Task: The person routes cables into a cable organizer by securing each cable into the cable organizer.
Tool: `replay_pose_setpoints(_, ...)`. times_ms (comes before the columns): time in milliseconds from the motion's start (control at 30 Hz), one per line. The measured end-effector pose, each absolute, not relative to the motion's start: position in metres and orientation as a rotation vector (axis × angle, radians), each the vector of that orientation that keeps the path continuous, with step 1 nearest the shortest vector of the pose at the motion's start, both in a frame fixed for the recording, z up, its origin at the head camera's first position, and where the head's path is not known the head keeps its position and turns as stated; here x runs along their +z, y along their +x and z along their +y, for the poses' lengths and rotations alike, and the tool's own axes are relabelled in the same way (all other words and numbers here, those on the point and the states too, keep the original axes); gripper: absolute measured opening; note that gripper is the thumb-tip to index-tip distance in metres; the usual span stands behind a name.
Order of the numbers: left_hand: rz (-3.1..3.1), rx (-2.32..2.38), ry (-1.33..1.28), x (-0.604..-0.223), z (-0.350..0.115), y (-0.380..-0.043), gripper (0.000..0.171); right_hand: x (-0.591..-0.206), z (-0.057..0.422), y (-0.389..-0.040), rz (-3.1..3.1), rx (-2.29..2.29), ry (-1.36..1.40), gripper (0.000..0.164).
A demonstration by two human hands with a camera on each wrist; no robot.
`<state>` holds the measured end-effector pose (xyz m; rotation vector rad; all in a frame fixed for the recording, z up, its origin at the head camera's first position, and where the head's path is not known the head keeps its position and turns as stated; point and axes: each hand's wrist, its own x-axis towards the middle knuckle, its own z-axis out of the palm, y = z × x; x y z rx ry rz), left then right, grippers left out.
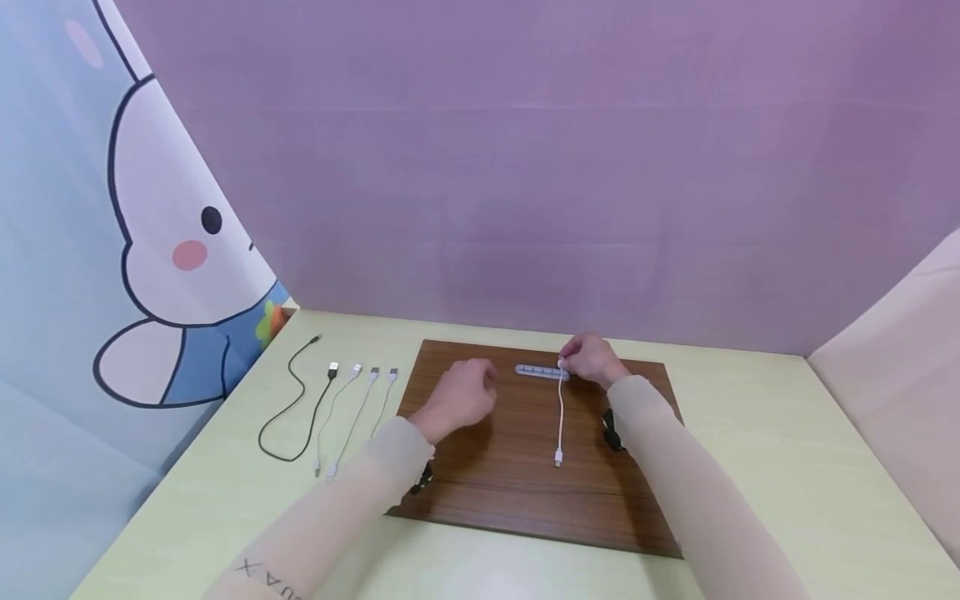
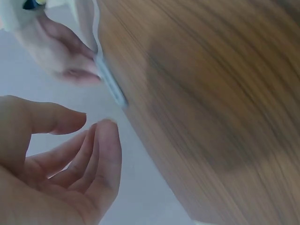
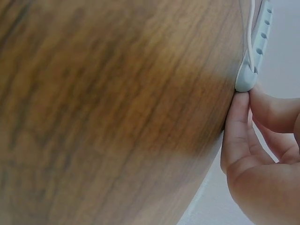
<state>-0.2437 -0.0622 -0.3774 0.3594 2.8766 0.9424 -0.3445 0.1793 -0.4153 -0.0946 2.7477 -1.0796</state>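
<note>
A pale blue-grey cable organizer with a row of slots lies near the far edge of a brown wooden board. One white USB cable passes through its right end slot and runs toward the near side of the board. My right hand pinches this cable at its far end, just behind the organizer; the fingertips partly hide the plug. Over the left part of the board hovers my left hand, fingers loosely bent. In the left wrist view a gap shows between thumb and fingers, and nothing is held.
Left of the board, a black USB cable lies in a loose curve on the pale yellow table. Several white USB cables lie beside it. A purple cloth backdrop rises behind the table.
</note>
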Motion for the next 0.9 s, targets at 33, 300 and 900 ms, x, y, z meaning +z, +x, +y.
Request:
replay_pose_setpoints(33,2.901,0.922,0.348,-0.378,-0.066,-0.247,0.033,-0.416,0.179,-0.344,2.748,-1.084,-0.093,0.022)
replay_pose_setpoints(300,3.102,0.601,0.255,-0.385,-0.099,-0.268,0.029,-0.418,0.179,-0.344,2.755,-1.123,-0.092,0.019)
replay_pose_setpoints(900,3.070,0.373,-0.023,-0.399,-0.165,-0.295,0.036,-0.420,0.180,-0.344,2.755,-1.109,-0.087,0.020)
